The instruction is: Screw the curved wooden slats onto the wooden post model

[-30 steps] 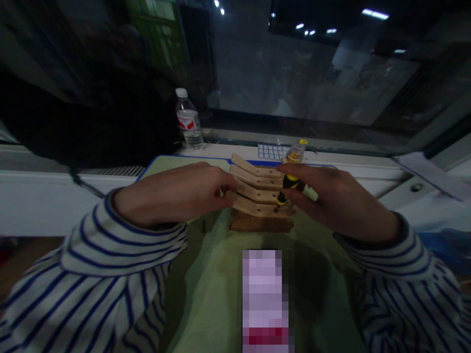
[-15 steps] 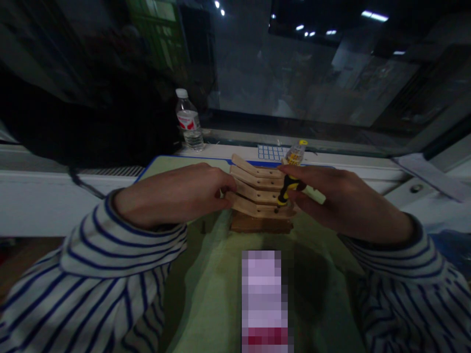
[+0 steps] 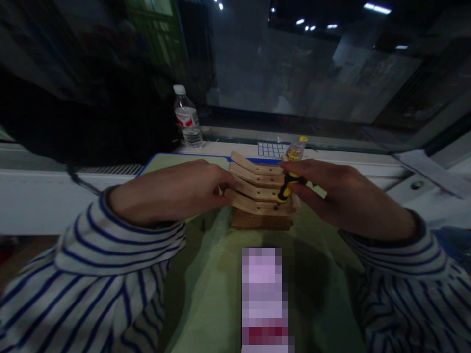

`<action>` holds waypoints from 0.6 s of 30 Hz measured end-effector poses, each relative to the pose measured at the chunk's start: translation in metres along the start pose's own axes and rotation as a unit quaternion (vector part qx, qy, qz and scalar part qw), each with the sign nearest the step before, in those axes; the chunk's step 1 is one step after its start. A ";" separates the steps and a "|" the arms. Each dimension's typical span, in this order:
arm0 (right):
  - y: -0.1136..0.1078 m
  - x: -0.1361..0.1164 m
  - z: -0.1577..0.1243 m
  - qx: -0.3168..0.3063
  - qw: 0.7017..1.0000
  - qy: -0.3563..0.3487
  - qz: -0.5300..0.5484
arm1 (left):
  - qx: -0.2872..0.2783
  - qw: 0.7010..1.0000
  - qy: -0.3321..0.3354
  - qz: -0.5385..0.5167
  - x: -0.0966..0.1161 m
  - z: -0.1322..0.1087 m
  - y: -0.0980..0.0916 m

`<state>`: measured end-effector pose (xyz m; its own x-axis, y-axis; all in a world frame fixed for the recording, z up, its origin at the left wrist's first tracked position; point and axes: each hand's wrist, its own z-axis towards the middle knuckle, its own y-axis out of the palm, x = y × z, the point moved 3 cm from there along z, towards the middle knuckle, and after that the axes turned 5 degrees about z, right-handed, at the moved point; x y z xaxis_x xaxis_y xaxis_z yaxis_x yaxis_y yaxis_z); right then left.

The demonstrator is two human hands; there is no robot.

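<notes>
A small wooden rack of angled slats (image 3: 245, 200), with paired holes along its middle, stands on a brown wooden base (image 3: 262, 223). My left hand (image 3: 198, 189) pinches the left end of the nearest slats between thumb and fingers. In my right hand (image 3: 327, 189) is a yellow-and-black screwdriver (image 3: 286, 189), its handle held by thumb and fingertips. The screwdriver slants down to the left, its tip at the right hole of the nearest slat. Whether a screw sits in that hole is too small to tell.
Behind the rack, a water bottle (image 3: 187, 117) and a clear container with a yellow top (image 3: 296, 148) stand by the window. A blue-and-white grid sheet (image 3: 271, 149) lies on the sill. The green tabletop (image 3: 206, 304) carries a blurred-out phone-like object (image 3: 263, 294).
The screwdriver's handle has tipped slightly to the right and turned in my right fingers. My left hand keeps its hold on the slats. The whole view has shifted a little.
</notes>
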<state>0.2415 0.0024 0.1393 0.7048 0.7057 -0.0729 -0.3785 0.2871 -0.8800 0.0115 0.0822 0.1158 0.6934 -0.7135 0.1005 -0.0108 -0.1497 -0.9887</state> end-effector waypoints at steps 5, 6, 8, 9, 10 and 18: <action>0.000 0.000 0.000 0.003 1.000 0.005 -0.001 | 0.007 1.000 0.007 -0.001 0.001 0.000 -0.001; 0.000 0.000 -0.001 0.004 1.000 0.008 -0.002 | 0.010 1.000 0.007 0.000 0.000 0.001 0.000; 0.000 0.000 -0.001 0.006 1.000 0.017 0.000 | 0.014 1.000 0.004 -0.001 -0.002 0.002 0.003; 0.000 0.000 -0.001 0.005 1.000 0.023 0.003 | 0.014 1.000 0.003 -0.002 -0.003 0.003 0.004; 0.000 0.001 0.000 0.003 1.000 0.029 0.006 | 0.015 1.000 0.002 -0.001 -0.004 0.004 0.005; -0.001 0.000 -0.001 0.009 0.999 0.026 0.026 | 0.005 1.000 -0.001 0.010 0.000 0.002 0.000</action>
<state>0.2427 0.0015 0.1401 0.7144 0.6850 -0.1429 -0.4258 0.2636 -0.8656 0.0128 0.0831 0.1161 0.6951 -0.7144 0.0806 -0.0180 -0.1294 -0.9914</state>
